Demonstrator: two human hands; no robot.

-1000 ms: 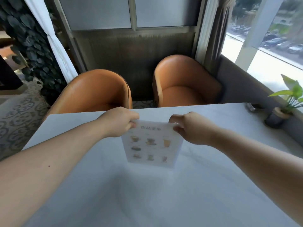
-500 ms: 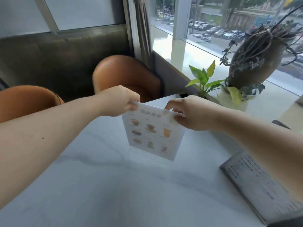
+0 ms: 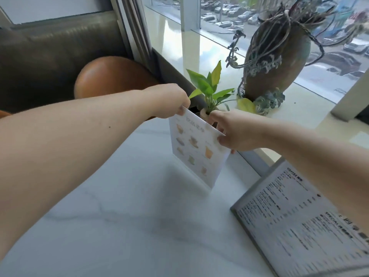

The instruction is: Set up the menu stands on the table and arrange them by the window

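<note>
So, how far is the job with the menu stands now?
Done: nothing looks finally placed yet. In hand: the left hand and right hand pinch the top corners of the drinks menu stand, upright near the table edge by the window, in front of the small plant. Left: letting it go, and standing up the coffee menu, which lies flat.

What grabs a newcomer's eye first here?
The drinks menu stand, at centre, with the left hand and right hand each in a grip on a top corner, its base at or near the white marble table. Behind it a small green plant and a large brown vase stand on the window sill. A text menu lies flat at lower right.
</note>
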